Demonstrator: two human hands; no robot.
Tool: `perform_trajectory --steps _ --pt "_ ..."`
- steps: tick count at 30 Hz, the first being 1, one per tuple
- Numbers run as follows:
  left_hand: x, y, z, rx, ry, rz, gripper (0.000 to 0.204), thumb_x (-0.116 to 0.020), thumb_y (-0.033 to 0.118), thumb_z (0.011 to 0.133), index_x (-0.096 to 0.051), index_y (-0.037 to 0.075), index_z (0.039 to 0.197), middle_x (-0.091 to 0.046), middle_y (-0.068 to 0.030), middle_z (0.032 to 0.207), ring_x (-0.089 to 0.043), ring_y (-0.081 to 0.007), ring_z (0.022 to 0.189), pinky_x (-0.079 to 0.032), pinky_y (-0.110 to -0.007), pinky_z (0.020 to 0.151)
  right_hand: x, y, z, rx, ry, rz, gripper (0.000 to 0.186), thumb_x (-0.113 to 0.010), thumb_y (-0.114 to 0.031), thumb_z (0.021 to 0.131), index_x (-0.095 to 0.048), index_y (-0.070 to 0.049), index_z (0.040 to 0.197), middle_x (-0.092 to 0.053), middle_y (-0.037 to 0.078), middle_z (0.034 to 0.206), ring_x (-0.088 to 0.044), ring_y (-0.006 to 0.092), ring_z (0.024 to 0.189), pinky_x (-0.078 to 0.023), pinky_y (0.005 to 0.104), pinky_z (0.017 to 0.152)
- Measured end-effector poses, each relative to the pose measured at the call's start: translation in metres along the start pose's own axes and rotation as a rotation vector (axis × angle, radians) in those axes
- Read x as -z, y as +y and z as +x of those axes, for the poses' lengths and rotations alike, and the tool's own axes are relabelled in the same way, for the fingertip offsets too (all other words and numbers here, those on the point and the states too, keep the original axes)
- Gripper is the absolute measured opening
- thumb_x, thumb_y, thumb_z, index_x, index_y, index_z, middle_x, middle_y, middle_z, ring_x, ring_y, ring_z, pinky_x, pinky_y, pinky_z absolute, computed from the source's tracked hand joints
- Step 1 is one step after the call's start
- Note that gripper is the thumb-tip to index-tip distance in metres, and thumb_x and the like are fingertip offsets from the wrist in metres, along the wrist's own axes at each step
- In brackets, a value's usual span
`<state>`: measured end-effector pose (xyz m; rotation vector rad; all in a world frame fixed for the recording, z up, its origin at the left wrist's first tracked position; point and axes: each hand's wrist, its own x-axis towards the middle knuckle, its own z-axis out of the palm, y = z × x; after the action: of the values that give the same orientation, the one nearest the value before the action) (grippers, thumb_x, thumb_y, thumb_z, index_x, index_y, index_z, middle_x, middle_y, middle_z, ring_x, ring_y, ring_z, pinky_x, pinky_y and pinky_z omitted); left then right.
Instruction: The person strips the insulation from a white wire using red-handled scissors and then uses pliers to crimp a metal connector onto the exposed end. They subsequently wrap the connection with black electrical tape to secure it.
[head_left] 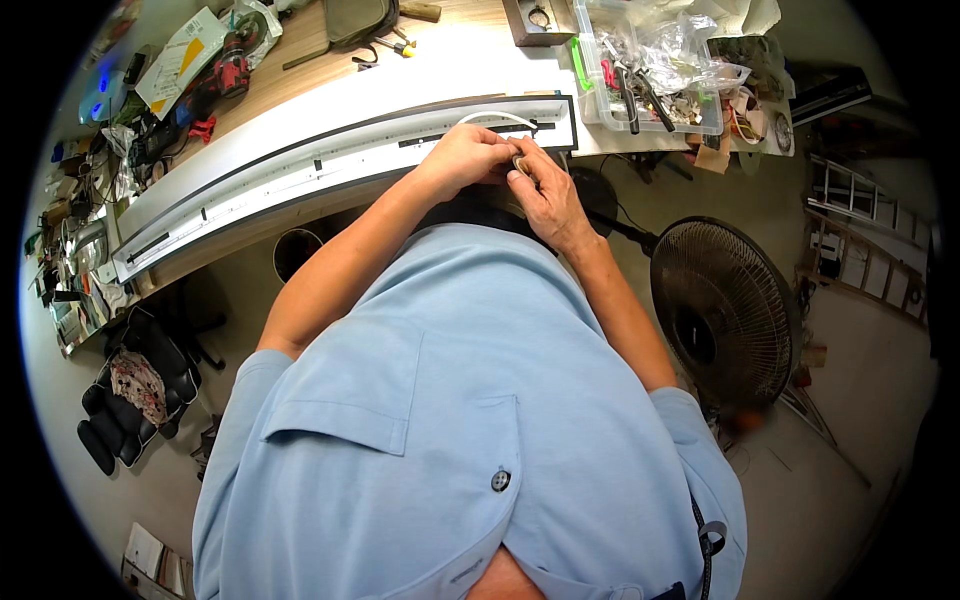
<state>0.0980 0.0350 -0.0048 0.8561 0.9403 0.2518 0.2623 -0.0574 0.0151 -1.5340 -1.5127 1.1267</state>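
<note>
A long light fixture with a white inside and a dark frame lies along the front edge of the workbench. From its right end a white cable arcs up and over to my left hand, which is closed around it with the fingertips pinched. My right hand is closed too, its thumb and fingers meeting the left fingertips. Between the hands shows a small pale, rounded piece, partly covered by the right fingers; its kind cannot be made out. Both hands are just in front of the fixture's right end.
On the bench's right stands a clear plastic bin of tools and bags, beside a small open box. A red-and-black power tool and clutter lie at the left. A standing fan is close to my right forearm. A black chair stands lower left.
</note>
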Motion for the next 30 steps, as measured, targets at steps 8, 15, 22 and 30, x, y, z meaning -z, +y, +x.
perform_trajectory --steps 8,15,22,30 --pt "0.005 -0.016 0.007 -0.068 -0.101 -0.109 0.035 -0.065 0.012 0.099 -0.061 -0.006 0.128 -0.070 -0.0072 0.105 -0.069 -0.0139 0.089 -0.058 -0.029 0.083 -0.002 -0.003 -0.002 0.252 0.038 -0.322 0.024 -0.065 -0.014 0.090 -0.050 0.001 0.078 -0.056 0.037 0.131 -0.042 0.0530 0.138 -0.024 0.0562 0.124" --pt "-0.001 -0.016 0.007 -0.112 0.024 0.174 0.047 -0.065 0.006 0.097 -0.050 -0.005 0.140 -0.068 -0.0048 0.094 -0.068 -0.0132 0.087 -0.059 -0.028 0.080 -0.010 0.008 -0.002 0.066 0.134 -0.084 0.037 -0.057 -0.032 0.102 -0.065 0.003 0.091 -0.057 0.036 0.136 -0.046 0.0484 0.138 -0.022 0.0516 0.124" --pt "-0.007 -0.029 0.002 -0.262 -0.113 0.213 0.076 -0.052 -0.003 0.096 -0.016 0.000 0.163 -0.068 -0.0097 0.098 -0.071 -0.0175 0.094 -0.058 -0.031 0.087 -0.011 0.002 0.007 -0.415 0.135 0.564 0.061 -0.047 -0.050 0.108 -0.067 0.007 0.111 -0.069 0.009 0.100 -0.062 0.0139 0.082 -0.052 0.0290 0.087" --pt "-0.012 -0.024 -0.001 -0.342 0.098 0.406 0.067 -0.061 0.005 0.094 -0.032 -0.004 0.154 -0.068 -0.0101 0.088 -0.069 -0.0156 0.080 -0.056 -0.030 0.073 -0.015 0.032 -0.006 -0.486 0.190 0.572 0.046 -0.049 -0.039 0.108 -0.063 0.000 0.128 -0.063 0.005 0.110 -0.058 0.0124 0.092 -0.049 0.0271 0.081"
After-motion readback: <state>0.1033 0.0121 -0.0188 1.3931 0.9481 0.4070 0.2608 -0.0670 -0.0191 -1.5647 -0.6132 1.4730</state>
